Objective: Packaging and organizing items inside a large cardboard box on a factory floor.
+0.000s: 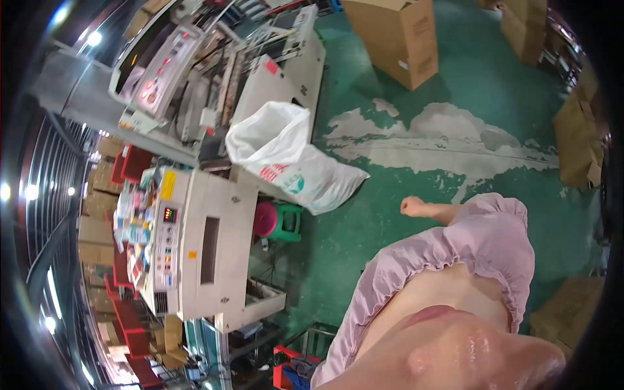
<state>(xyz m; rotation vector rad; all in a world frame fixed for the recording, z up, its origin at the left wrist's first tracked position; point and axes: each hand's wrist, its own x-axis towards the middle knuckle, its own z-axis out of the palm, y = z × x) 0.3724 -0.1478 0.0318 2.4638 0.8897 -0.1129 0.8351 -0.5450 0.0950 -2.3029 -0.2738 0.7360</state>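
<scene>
My right hand, curled into a loose fist, hangs in front of me over the green floor. It reaches out from beneath my pink top and touches nothing; no object shows in it. My left hand is out of sight. Closest to the right hand, off to its left, lies a large white woven sack with its mouth open upward and red and green print on its side. The sack leans on a pale machine.
A cream control cabinet with a lit panel stands at left. Beside it is a green stool with a pink round thing. A tall cardboard box stands ahead; more cartons are at right. The floor's green paint is worn.
</scene>
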